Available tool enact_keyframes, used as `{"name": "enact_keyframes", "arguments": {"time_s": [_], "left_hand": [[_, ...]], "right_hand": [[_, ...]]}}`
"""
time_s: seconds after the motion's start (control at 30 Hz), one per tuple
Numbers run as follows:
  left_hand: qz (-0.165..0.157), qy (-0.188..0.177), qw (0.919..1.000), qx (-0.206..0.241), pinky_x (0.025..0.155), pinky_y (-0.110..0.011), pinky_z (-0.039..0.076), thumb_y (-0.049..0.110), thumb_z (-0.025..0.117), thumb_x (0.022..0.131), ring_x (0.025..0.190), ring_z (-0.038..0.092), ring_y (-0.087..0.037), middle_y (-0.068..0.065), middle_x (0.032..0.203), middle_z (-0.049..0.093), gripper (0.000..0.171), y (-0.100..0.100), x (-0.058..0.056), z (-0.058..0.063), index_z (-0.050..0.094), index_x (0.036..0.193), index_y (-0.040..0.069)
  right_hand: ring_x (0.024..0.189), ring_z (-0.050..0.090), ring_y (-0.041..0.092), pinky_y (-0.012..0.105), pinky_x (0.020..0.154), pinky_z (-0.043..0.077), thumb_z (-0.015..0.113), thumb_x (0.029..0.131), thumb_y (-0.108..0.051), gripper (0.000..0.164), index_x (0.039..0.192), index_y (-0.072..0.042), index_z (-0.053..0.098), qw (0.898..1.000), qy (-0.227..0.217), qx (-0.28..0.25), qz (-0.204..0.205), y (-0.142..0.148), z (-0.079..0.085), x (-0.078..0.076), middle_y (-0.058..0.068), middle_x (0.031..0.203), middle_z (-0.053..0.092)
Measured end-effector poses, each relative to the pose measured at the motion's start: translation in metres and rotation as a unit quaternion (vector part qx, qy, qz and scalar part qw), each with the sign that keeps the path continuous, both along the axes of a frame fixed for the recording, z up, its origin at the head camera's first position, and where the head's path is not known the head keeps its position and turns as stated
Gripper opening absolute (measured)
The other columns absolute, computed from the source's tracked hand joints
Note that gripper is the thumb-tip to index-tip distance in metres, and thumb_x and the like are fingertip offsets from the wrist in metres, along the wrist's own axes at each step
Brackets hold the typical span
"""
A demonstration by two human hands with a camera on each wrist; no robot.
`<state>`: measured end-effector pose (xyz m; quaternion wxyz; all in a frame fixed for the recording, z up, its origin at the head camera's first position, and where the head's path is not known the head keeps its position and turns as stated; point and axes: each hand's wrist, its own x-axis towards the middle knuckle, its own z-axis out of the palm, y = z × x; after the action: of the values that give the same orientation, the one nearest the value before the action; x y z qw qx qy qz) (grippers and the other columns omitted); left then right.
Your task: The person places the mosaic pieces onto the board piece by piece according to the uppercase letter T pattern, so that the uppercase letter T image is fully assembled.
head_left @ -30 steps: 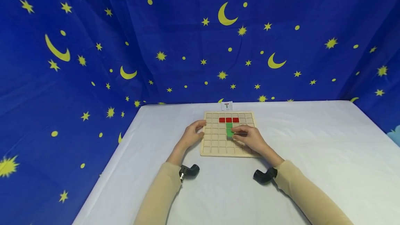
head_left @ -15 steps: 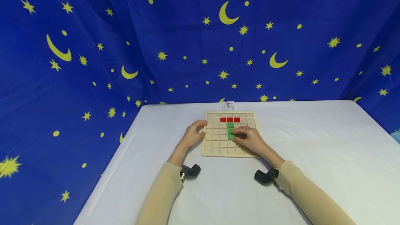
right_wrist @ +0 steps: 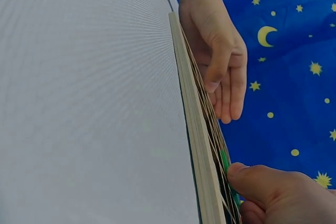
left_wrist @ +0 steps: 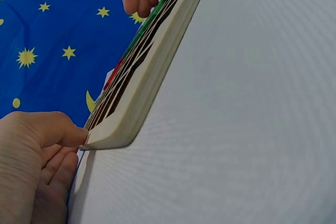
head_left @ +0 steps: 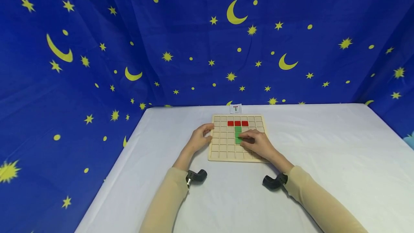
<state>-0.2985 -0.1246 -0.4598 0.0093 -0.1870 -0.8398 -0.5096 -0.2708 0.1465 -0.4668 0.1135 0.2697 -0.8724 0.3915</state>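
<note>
A square wooden grid board (head_left: 223,147) lies on the table. Three red tiles (head_left: 237,123) fill cells side by side in its second row. Below the middle one, green tiles (head_left: 238,129) run down a column. My right hand (head_left: 259,143) has thumb and fingertips around the lowest green tile (head_left: 238,141), which sits level in its cell and is partly covered. In the right wrist view the thumb is right at a green edge (right_wrist: 226,161). My left hand (head_left: 197,138) rests thumb and forefinger against the board's left edge; its thumb (left_wrist: 65,132) touches the corner in the left wrist view.
A small printed card (head_left: 235,108) with a red and green T pattern lies behind the board. White cloth (head_left: 323,146) covers the table. A blue star-and-moon curtain (head_left: 200,39) hangs at the back and sides. Black wrist mounts (head_left: 274,182) stick out inward from the sleeves.
The lowest green tile was raised with its dark side showing a second ago; it has dropped level with the others under my right fingertips. My left hand has stayed at the board's edge.
</note>
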Motion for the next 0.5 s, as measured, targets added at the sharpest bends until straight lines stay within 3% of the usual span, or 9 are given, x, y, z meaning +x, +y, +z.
{"name": "enact_keyframes", "arguments": {"time_s": [0.23,0.43,0.5], "left_hand": [[-0.016,0.021,0.9995,0.014,0.105,-0.024,0.039,-0.009,0.057,0.083,0.121,0.049,-0.024,-0.015,0.126,0.057,0.047,-0.0023,0.0011,-0.0016,0.051,0.129,-0.005],[0.001,-0.006,1.0000,0.004,0.106,-0.024,0.037,-0.011,0.058,0.082,0.124,0.047,-0.027,-0.017,0.128,0.055,0.050,-0.0006,-0.0013,-0.0024,0.050,0.131,-0.004],[0.007,-0.009,0.9999,-0.001,0.105,-0.022,0.037,-0.012,0.059,0.082,0.124,0.047,-0.026,-0.016,0.128,0.055,0.050,0.0003,-0.0010,-0.0017,0.050,0.131,-0.004]], "right_hand": [[0.100,0.061,0.021,0.040,0.088,0.052,0.074,0.081,-0.012,0.028,0.109,-0.009,0.071,1.000,-0.001,0.008,0.010,-0.0009,0.0005,0.0011,0.002,0.105,0.068],[0.098,0.061,0.020,0.038,0.086,0.054,0.073,0.082,-0.011,0.026,0.108,-0.008,0.070,1.000,0.002,0.004,0.009,-0.0034,0.0004,0.0004,0.003,0.104,0.068],[0.097,0.062,0.020,0.036,0.085,0.055,0.072,0.084,-0.013,0.026,0.108,-0.007,0.070,1.000,-0.017,-0.018,0.004,-0.0036,0.0026,0.0008,0.003,0.104,0.067]]}}
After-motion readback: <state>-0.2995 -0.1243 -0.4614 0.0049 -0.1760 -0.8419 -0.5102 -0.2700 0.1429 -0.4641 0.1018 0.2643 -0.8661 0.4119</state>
